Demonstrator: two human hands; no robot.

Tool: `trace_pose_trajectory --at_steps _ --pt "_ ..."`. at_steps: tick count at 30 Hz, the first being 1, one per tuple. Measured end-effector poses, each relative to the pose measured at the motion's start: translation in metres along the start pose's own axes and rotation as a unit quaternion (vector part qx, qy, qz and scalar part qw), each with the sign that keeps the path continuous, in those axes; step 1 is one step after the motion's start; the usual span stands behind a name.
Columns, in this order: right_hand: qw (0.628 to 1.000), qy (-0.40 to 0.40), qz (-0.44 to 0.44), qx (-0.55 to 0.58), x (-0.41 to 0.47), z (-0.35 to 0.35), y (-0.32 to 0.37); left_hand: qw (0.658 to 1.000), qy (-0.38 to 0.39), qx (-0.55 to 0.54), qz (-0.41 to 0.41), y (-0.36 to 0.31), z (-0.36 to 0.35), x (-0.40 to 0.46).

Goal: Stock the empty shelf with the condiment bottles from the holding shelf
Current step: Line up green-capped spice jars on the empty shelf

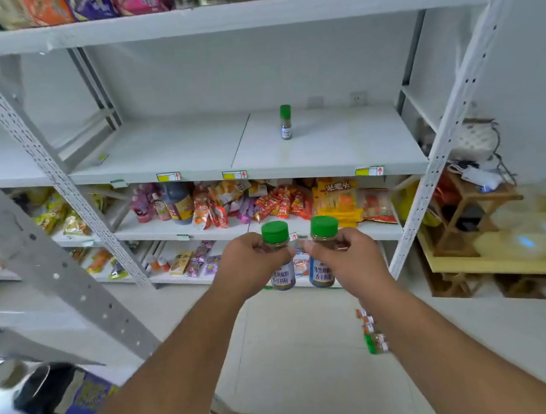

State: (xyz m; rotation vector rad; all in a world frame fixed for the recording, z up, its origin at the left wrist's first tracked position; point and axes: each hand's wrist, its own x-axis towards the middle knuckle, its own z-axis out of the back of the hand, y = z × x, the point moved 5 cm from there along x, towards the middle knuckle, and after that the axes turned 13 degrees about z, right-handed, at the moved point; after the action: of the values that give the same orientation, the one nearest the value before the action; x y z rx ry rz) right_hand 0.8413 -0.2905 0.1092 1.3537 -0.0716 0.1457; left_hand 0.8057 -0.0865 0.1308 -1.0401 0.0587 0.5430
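We've got one green-capped glass spice bottle with a blue label in each hand. Left hand (249, 266) curls fingers and thumb round the neck of the left bottle (279, 256); right hand (344, 260) grips the right bottle (323, 252) the same way. Both upright, side by side, held in front of the rack below the white metal middle shelf (191, 148). A third green-capped bottle (285, 123) stands alone on that shelf, right of centre. Snack packets (274, 203) fill the shelf below.
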Motion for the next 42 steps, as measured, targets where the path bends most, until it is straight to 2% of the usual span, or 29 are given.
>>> trace_pose_trajectory --at_steps 11,19,26,34,42 --pt "1.0 -0.001 -0.004 -0.023 0.103 -0.041 0.005 1.0 0.021 -0.019 -0.008 -0.028 0.015 0.113" --pt "1.0 0.001 -0.01 -0.01 0.216 -0.037 -0.035 1.0 0.0 0.016 0.003 -0.07 -0.013 0.211" --pt "0.999 0.035 -0.01 -0.015 0.307 -0.027 -0.06 0.999 -0.022 0.023 0.023 -0.108 -0.04 0.283" --pt "0.999 0.03 -0.018 -0.031 0.375 -0.032 -0.08 0.996 -0.033 0.062 0.048 -0.131 -0.05 0.349" --pt "0.998 0.019 -0.035 -0.043 0.44 -0.069 -0.09 0.997 -0.012 0.053 0.048 -0.131 -0.037 0.434"
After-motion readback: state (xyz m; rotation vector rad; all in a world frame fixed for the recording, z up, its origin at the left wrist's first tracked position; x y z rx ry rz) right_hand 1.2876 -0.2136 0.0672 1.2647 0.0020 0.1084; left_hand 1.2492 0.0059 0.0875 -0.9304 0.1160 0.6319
